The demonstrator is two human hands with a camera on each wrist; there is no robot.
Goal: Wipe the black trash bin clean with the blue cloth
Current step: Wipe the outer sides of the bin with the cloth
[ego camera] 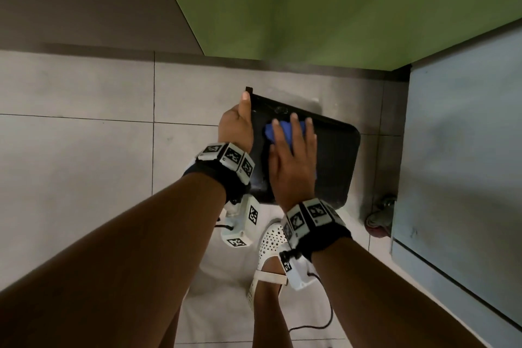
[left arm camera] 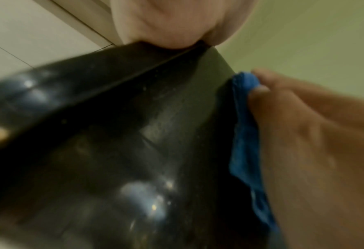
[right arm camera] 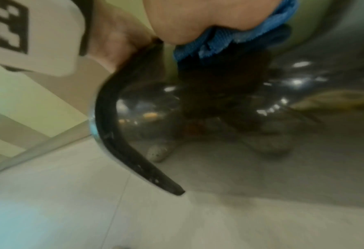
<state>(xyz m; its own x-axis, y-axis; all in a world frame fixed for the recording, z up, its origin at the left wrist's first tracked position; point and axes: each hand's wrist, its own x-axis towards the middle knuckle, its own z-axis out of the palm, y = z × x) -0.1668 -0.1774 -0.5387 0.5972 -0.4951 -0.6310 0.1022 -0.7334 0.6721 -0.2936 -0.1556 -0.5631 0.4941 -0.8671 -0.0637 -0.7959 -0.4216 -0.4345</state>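
The black trash bin point(ego camera: 333, 161) stands on the tiled floor, seen from above with its glossy lid point(left arm camera: 113, 134) facing me. My left hand point(ego camera: 237, 127) grips the bin's left edge, thumb lying along the top and the fingers hidden down the side. My right hand point(ego camera: 293, 155) lies flat on the lid with straight fingers and presses the blue cloth point(ego camera: 285, 130) against it. The cloth point(left arm camera: 245, 134) shows bunched under that hand point(left arm camera: 315, 151). In the right wrist view the cloth point(right arm camera: 219, 40) sits under the palm, above the bin's curved rim point(right arm camera: 117, 134).
A green panel point(ego camera: 324, 8) rises behind the bin. A blue-grey cabinet point(ego camera: 466, 150) stands close on the right, with a small wheel point(ego camera: 381, 217) at its base. My white shoe point(ego camera: 271, 237) and a black cable point(ego camera: 324, 316) are near the bin's front.
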